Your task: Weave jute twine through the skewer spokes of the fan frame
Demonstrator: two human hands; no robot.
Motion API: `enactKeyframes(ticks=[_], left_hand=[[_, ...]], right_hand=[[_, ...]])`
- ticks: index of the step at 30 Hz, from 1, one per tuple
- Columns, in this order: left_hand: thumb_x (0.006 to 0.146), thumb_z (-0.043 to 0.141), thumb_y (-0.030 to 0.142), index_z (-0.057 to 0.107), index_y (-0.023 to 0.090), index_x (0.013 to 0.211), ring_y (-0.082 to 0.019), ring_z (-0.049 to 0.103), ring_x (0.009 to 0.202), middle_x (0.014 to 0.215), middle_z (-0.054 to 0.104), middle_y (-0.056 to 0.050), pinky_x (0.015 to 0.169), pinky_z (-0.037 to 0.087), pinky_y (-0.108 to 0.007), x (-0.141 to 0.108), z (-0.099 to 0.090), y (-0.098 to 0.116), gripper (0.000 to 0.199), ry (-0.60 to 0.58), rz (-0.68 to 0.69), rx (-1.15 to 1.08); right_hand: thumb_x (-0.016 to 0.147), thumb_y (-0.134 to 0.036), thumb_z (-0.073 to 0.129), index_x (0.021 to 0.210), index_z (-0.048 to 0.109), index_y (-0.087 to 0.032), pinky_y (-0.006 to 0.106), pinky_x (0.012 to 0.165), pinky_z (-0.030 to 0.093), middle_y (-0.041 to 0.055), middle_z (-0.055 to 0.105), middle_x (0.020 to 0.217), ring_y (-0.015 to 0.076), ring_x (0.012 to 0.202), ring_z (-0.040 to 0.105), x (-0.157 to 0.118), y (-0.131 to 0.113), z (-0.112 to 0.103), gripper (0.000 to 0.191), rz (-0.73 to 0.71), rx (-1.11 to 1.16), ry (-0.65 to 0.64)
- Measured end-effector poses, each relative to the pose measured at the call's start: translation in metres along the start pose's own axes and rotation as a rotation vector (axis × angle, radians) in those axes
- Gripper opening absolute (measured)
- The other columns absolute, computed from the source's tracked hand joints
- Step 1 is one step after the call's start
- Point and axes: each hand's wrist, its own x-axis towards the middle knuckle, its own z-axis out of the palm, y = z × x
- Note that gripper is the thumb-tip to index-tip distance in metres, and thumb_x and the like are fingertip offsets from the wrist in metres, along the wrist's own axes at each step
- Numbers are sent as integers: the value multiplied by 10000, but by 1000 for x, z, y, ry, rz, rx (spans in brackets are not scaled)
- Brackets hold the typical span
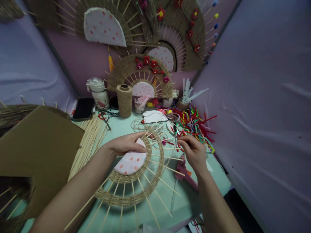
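Note:
My left hand [131, 143] is closed on a half-round woven fan [155, 182], thumb over its white centre with red dots and fingers behind. Thin wooden sticks fan out from that centre, with two bands of twine woven across them. To the right, my right hand [191, 149] has thumb and index finger pinched together near the stick tips. A thin strand of twine [167, 161] appears to run from the woven band up toward those fingers. Below that hand lies a pink glue gun [182, 168] on the table.
Behind stand a twine spool [124, 103], a lidded jar [99, 94] and a finished fan [121, 72] with red flowers. Colourful pipe cleaners [196, 126] are heaped at right. Loose sticks [85, 142] and cardboard [41, 145] lie left. A black phone [84, 108] is near the jar.

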Motion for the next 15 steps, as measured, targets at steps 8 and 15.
enactKeyframes(ticks=[8, 15], left_hand=[[659, 731, 188, 453, 189, 1262, -54, 467, 393, 490, 513, 94, 394, 329, -141, 5, 7, -5, 664, -65, 7, -86], [696, 718, 356, 641, 101, 834, -125, 627, 650, 752, 673, -65, 608, 483, -225, 14, 6, -11, 299, -68, 14, -280]], right_hand=[[756, -361, 615, 721, 665, -168, 243, 513, 407, 8, 636, 629, 131, 549, 527, 1, -4, 46, 203, 268, 249, -78], [739, -335, 623, 632, 631, -169, 234, 478, 368, -22, 557, 529, 113, 493, 460, 8, -15, 46, 198, 257, 227, -89]])
